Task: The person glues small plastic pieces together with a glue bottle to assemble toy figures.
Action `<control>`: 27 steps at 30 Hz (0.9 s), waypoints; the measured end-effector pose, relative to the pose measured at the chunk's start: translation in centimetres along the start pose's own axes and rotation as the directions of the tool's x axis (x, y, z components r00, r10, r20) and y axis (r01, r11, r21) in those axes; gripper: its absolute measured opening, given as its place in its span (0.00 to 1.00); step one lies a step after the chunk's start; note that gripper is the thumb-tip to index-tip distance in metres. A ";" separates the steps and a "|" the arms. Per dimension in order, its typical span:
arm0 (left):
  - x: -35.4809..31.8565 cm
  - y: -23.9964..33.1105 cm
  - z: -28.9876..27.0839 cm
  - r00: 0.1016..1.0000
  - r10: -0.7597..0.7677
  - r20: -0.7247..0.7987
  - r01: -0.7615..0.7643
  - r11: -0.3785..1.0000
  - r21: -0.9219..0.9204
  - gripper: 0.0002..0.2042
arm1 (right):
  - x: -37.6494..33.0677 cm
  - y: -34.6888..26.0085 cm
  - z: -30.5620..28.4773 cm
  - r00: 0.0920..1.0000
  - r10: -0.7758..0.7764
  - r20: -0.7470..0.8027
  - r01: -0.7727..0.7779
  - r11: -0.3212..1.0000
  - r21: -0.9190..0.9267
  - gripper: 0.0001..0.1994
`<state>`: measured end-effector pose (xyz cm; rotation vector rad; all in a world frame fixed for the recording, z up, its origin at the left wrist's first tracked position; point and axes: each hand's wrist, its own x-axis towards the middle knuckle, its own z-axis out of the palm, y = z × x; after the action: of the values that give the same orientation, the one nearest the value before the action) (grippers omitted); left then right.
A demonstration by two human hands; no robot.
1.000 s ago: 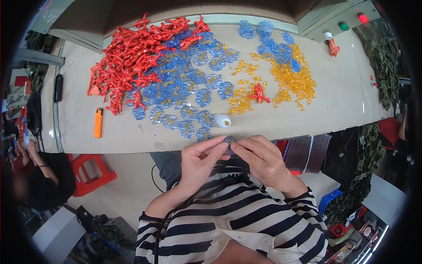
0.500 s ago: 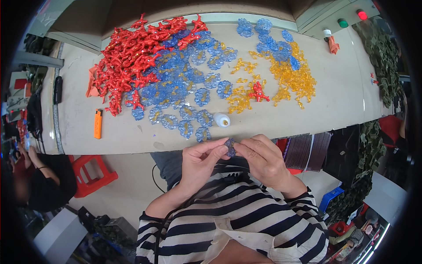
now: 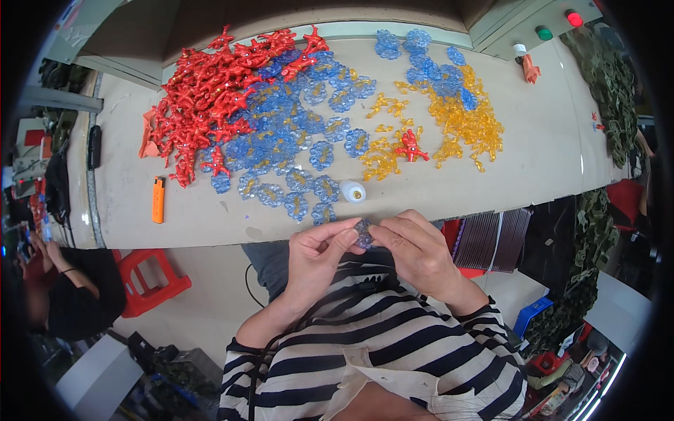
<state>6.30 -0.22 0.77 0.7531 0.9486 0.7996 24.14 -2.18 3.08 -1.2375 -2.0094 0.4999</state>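
Between the fingertips of my left hand and my right hand is a translucent blue scalloped plastic piece. Both hands pinch it just off the near table edge, above my lap. Whether a smaller part is also between the right fingers is hidden. Beyond my hands stands a small white bottle with a yellowish tip. To its left lie several blue pieces with yellow centres. Small translucent yellow parts are scattered farther off, with a lone red figure beside them.
A large heap of red figures covers the far left, next to a pile of blue pieces. More yellow parts lie right. An orange lighter lies at left. A red stool and a co-worker's arm are left.
My hands still pinch the blue piece, which has turned slightly and shows more of its face. The view has shifted a little.
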 end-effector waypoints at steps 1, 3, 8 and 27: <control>0.0 0.0 -0.1 1.000 -0.004 -0.006 0.004 1.000 0.011 0.11 | 0.1 0.0 0.1 1.000 0.002 0.000 -0.002 1.000 0.008 0.18; 0.0 0.3 0.0 1.000 0.002 -0.015 -0.002 1.000 0.006 0.11 | 0.4 -0.1 0.0 1.000 0.007 0.003 -0.007 1.000 0.015 0.18; 0.2 0.5 -0.2 0.999 0.009 -0.048 -0.009 1.000 0.006 0.10 | 0.7 0.1 0.4 1.000 0.014 0.010 -0.015 0.999 0.032 0.18; 5.6 5.4 -2.3 0.846 0.513 -0.144 -0.174 0.521 0.835 0.07 | 3.1 1.8 2.9 0.940 0.246 -0.235 -0.231 0.969 0.091 0.19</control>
<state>4.90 7.67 2.11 1.6880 1.5848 0.8758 22.21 1.52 1.12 -1.4389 -1.6353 0.4946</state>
